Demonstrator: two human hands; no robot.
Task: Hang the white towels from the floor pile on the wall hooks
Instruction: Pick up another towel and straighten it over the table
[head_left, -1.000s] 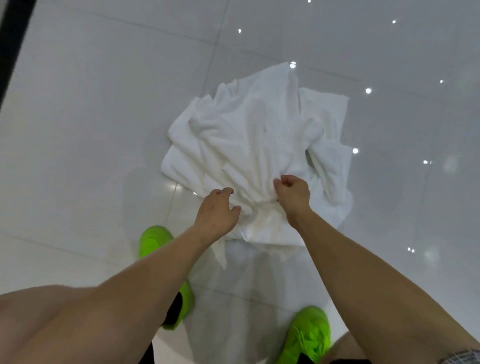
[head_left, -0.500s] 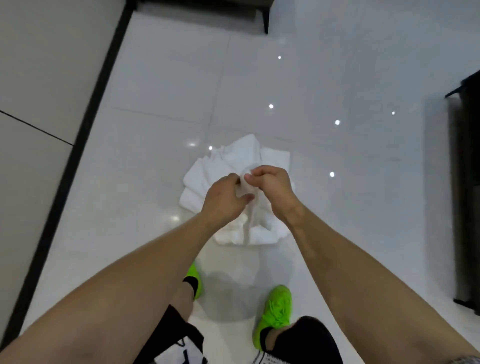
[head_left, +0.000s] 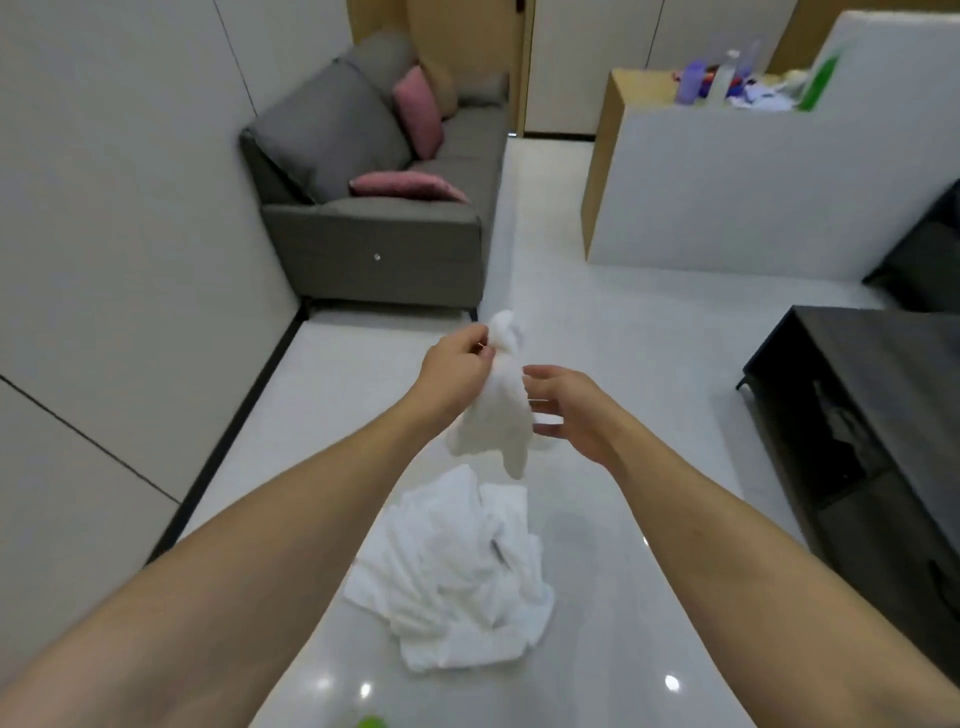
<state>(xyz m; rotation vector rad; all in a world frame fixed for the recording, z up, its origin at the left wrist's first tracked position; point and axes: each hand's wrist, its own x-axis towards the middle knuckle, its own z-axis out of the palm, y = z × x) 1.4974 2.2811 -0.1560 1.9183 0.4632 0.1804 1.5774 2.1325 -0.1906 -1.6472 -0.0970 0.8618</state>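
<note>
L hand (head_left: 457, 364) pinches the top of a white towel (head_left: 496, 410) btwn thumb & fingertips, grip closed tight on a bunched corner that pokes up above the fingers. The towel hangs down from that pinch in a loose crumpled drape, clear of the floor, its lowest tip dangling just above the pile. R hand (head_left: 566, 410) sits just beside the towel on its right side, palm turned in, fingers spread & relaxed; fingertips near or brushing the cloth, can't tell if they touch, but nothing is gripped. Both forearms reach fwd from the bottom corners of the view.

Directly below the held towel, the rest of the towel pile (head_left: 457, 577) lies in a rumpled heap on the glossy white tile floor (head_left: 649, 545), w/ ceiling-light reflections dotted near the bottom edge. A sliver of green shoe (head_left: 371, 722) shows at the bottom edge.

Further out: grey sofa (head_left: 384, 208) against the left wall (head_left: 104, 208) w/ pink cushions (head_left: 415, 150) on it, well apart from the pile. A dark low cabinet (head_left: 872, 426) stands at right. Behind it, a white partition counter (head_left: 737, 176) carries bottles & clutter, too blurred to id. No wall hooks visible in this view.
</note>
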